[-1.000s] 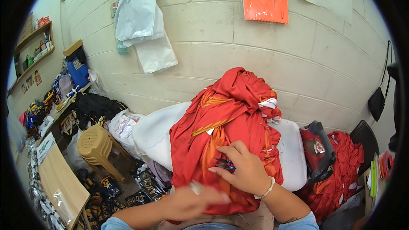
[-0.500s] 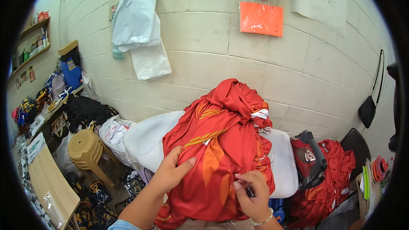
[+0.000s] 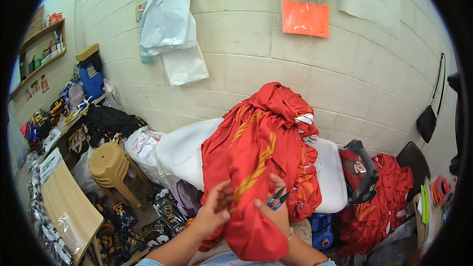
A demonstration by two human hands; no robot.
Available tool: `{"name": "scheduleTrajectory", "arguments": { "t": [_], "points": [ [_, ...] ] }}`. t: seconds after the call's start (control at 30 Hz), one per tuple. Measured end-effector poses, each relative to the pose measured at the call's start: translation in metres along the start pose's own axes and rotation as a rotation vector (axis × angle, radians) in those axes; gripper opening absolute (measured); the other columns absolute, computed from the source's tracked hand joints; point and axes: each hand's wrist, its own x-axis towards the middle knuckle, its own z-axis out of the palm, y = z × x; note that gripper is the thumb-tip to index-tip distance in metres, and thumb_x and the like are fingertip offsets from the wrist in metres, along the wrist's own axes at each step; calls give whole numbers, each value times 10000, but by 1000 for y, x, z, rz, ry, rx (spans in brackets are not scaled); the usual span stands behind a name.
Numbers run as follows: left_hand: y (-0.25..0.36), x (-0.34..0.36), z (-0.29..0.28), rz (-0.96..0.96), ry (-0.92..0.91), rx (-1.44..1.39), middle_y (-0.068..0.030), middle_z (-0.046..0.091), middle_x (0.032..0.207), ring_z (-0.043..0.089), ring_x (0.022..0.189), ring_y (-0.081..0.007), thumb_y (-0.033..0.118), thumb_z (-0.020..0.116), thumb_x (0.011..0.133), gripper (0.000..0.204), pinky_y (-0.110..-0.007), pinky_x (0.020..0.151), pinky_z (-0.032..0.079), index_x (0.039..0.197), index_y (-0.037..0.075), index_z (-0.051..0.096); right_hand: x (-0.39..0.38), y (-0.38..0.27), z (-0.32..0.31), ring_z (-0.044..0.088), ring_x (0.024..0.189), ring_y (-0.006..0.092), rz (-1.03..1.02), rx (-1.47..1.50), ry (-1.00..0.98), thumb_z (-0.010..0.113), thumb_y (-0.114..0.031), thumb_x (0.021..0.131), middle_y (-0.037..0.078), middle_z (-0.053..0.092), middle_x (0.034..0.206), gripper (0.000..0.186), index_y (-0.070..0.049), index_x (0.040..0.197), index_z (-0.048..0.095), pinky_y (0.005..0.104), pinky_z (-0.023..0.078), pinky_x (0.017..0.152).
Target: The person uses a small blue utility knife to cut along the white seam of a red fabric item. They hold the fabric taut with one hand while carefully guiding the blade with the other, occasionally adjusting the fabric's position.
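A big heap of red garments [image 3: 276,118] with yellow and orange stripes lies over a white padded board [image 3: 182,143]. My left hand [image 3: 216,207] is closed on the edge of a fold of one red garment [image 3: 251,216], its fingers curled and partly hidden by the cloth. Opposite it, my right hand [image 3: 273,212] grips a pair of thread snips [image 3: 278,198] with blue handles and dark blades that point up and to the right. This hand's thumb and fingers also rest against the same fold, which hangs down between my hands toward my lap.
An upright iron [image 3: 355,172] stands at the board's right end, beside more red garments [image 3: 379,197]. To the left are a tan plastic stool [image 3: 107,160], a white bag [image 3: 143,143] and a wooden tabletop [image 3: 71,207]. Dark printed clothes [image 3: 162,214] lie below.
My hands have drawn a fold of the red garment up and toward me. The snips now show clearly in my right hand. The view has shifted slightly left.
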Motion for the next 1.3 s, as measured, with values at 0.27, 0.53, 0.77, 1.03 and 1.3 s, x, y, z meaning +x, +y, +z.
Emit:
{"name": "scheduleTrajectory", "arguments": {
  "t": [0.27, 0.53, 0.77, 1.03, 1.3],
  "points": [
    [1, -30, -5, -210, -143, 330, -116, 421, 1330, 404, 1225, -206, 253, 773, 709, 942, -338, 1035, 307, 1400, -6, 187, -35, -43, -27, 582, 888, 97, 244, -496, -328, 585, 25, 837, 120, 543, 1148, 658, -64, 1398, 252, 188, 437, 758],
    [175, 14, -36, 29, 15, 846, -49, 566, 1106, 534, 913, -119, 182, 663, 788, 733, -264, 817, 444, 1413, 98, 287, -62, -68, -78, 621, 823, 155, 173, -353, -78, 542, 28, 867, 204, 512, 1213, 555, -32, 1355, 283, 268, 493, 759],
    [239, 240, 102, 482, -326, 389, -116, 495, 1228, 488, 1110, -188, 430, 593, 850, 924, -328, 986, 351, 1441, 32, 5, -72, -77, -66, 617, 801, 148, 88, -505, -4, 550, 22, 862, 183, 537, 1175, 493, 11, 1305, 334, 294, 534, 744],
    [197, 293, 127, 872, -146, 915, -154, 471, 1319, 406, 1249, -286, 435, 619, 799, 635, -354, 1023, 325, 1331, 135, 443, -88, -79, -83, 599, 745, 104, 142, -587, 20, 541, -21, 885, 149, 610, 1048, 355, 24, 1224, 447, 235, 510, 645],
    [107, 177, -41, 597, -95, 1367, -123, 628, 1096, 586, 1014, -257, 221, 602, 846, 321, -342, 877, 440, 1127, 66, 606, -49, -45, -110, 541, 623, 58, 236, -601, 102, 495, -93, 928, 52, 637, 906, 184, -2, 1070, 568, 202, 448, 556]
  ]
}}
